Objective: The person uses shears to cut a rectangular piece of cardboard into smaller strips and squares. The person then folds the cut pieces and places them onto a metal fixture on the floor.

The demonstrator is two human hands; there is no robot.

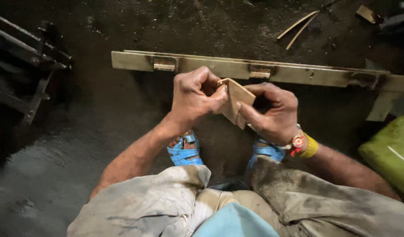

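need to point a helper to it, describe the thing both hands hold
Start at the long pale metal bar lying across the dark floor. Just in front of it, the left hand and right hand grip a small tan folded sheet, the only thing held.

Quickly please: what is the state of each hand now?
Left hand: closed on the folded tan sheet.
Right hand: closed on the same sheet.

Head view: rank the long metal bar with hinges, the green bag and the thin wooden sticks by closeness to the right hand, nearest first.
1. Long metal bar with hinges: lies on the floor just beyond the right hand.
2. Green bag: at the right edge, beside the forearm.
3. Thin wooden sticks: far up on the dark floor, past the bar.
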